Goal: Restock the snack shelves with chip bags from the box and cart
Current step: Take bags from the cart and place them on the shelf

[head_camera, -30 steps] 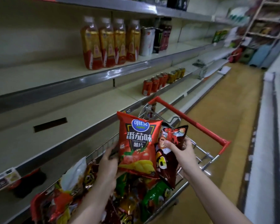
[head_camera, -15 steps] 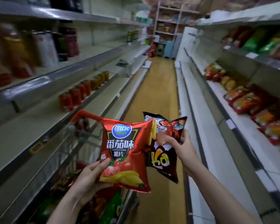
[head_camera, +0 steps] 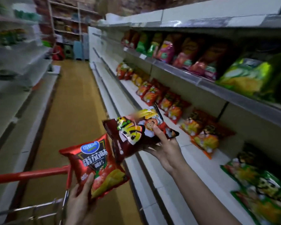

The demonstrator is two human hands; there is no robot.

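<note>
My left hand (head_camera: 81, 197) grips a red tomato chip bag (head_camera: 96, 164) by its lower edge, above the cart's red handle (head_camera: 28, 175). A dark maroon chip bag (head_camera: 133, 137) is held in my right hand (head_camera: 165, 148), thumb on its front, tilted toward the snack shelves on the right. The middle snack shelf (head_camera: 182, 143) carries rows of red and orange chip bags (head_camera: 152, 93), with bare white space in front of the maroon bag. Only the cart's handle and a bit of wire rim (head_camera: 39, 208) show at bottom left.
The upper right shelf holds green, pink and red bags (head_camera: 167, 49). Green bags (head_camera: 258, 184) lie at the near right. Pale shelving (head_camera: 15, 75) lines the left side. A tan aisle floor (head_camera: 71, 103) runs to racks and a blue bin (head_camera: 77, 50) at the far end.
The view has swung right from the cart to the snack shelves. My right hand has carried the maroon bag up and right toward the middle shelf. My left hand has lowered the red bag.
</note>
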